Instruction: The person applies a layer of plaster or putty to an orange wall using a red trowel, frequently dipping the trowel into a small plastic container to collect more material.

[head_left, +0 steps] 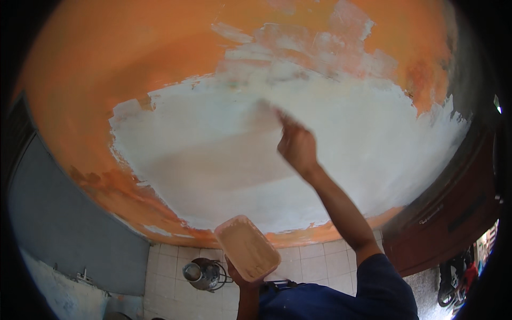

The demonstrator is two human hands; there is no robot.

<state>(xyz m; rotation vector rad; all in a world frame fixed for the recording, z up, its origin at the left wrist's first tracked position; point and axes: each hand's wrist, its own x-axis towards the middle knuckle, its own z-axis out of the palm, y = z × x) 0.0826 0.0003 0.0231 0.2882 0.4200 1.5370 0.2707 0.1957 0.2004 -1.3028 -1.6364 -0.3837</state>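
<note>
Right hand point(296, 145) is up against the orange wall point(96, 64), fingers clenched on a blurred scraper blade point(265, 113) that runs toward ten o'clock across the white plaster patch point(224, 160). Left hand point(241, 276), low at six o'clock, grips the plaster tub point(247, 247) from beneath, long axis tilted toward eleven. Right hand is the one nearer the wall; the tub sits well below it, toward seven o'clock.

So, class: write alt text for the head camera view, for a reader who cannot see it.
A person's right hand spreads white filler across an orange wall with a blurred tool. The left hand holds up a rectangular tray of filler; a metal pot stands on the tiled floor.
</note>
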